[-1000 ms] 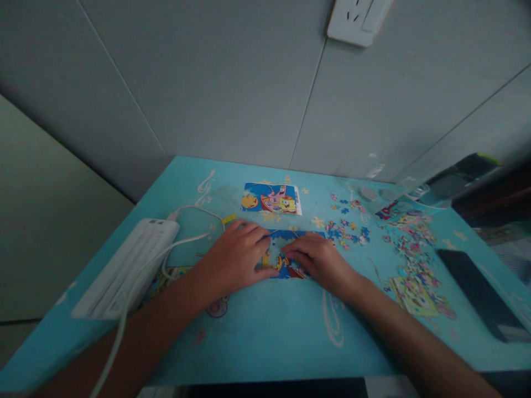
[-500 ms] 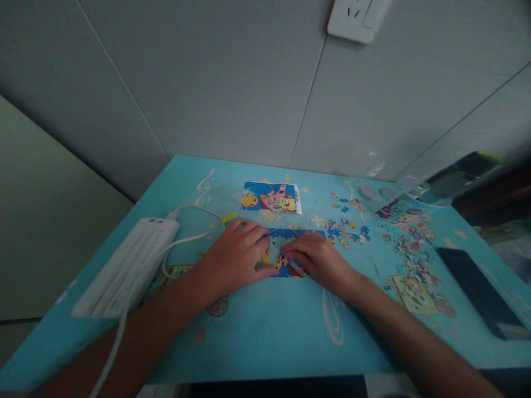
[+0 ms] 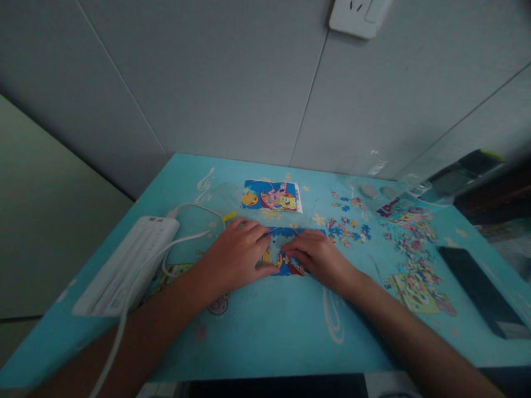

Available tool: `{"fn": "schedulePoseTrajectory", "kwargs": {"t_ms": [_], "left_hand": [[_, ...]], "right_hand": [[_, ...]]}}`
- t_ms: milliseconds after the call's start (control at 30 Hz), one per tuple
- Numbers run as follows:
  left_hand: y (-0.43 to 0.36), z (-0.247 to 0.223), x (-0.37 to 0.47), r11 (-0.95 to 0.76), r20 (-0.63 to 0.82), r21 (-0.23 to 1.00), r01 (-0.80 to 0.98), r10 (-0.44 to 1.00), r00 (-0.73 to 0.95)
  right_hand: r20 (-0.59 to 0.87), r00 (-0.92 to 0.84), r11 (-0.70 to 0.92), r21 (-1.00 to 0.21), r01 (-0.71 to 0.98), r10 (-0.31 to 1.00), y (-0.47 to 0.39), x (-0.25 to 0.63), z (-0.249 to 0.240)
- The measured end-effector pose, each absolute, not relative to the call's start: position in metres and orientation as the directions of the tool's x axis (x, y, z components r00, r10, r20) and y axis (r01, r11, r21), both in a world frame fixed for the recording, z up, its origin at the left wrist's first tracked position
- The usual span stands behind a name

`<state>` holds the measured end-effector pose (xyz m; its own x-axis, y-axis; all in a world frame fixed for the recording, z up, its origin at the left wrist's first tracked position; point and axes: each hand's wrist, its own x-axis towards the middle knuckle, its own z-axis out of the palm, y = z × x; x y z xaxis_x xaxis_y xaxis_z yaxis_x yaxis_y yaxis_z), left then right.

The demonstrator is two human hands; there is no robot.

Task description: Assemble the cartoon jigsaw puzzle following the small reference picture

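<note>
A partly assembled jigsaw puzzle (image 3: 286,270) with a blue border lies flat on the table between my hands, its middle partly unfilled. My left hand (image 3: 243,251) rests on its left side, thumb and fingers apart, with no piece visible in it. My right hand (image 3: 317,251) bends over the right part, fingertips pinched together down at the puzzle; whatever they hold is hidden. Just behind the puzzle lies a picture card (image 3: 271,196) showing cartoon figures in a boat.
Loose puzzle pieces (image 3: 346,231) lie right of the puzzle, and a larger pile (image 3: 415,243) spreads farther right beside a clear plastic bag (image 3: 427,190). A dark phone (image 3: 477,287) lies at the right edge. A white power strip (image 3: 128,265) with cables stands at left.
Both hands stay nearly in place over the puzzle. The view has shifted very slightly; no piece has visibly moved.
</note>
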<state>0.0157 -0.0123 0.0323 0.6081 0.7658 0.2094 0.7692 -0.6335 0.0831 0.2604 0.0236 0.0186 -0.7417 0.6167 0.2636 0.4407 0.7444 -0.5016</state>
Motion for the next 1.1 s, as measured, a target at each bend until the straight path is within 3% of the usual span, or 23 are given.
{"fn": "schedulePoseTrajectory", "kwargs": {"t_ms": [467,633,933,1100], "left_hand": [[-0.013,0.031,0.016,-0.629,0.204,0.078,0.773,0.769,0.605],[-0.012,0.032,0.017,-0.632,0.205,0.073,0.771,0.766,0.609],[-0.013,0.032,0.016,-0.626,0.193,0.087,0.775,0.774,0.604],[-0.013,0.032,0.017,-0.618,0.202,0.098,0.780,0.780,0.593]], "right_hand": [[0.256,-0.747,0.752,-0.477,0.454,0.614,0.022,0.258,0.021],[0.257,-0.737,0.732,-0.523,0.438,0.625,0.022,0.260,0.021],[0.217,-0.676,0.624,-0.643,0.444,0.705,0.023,0.263,0.029],[0.223,-0.578,0.568,-0.631,0.528,0.785,0.027,0.269,0.028]]}}
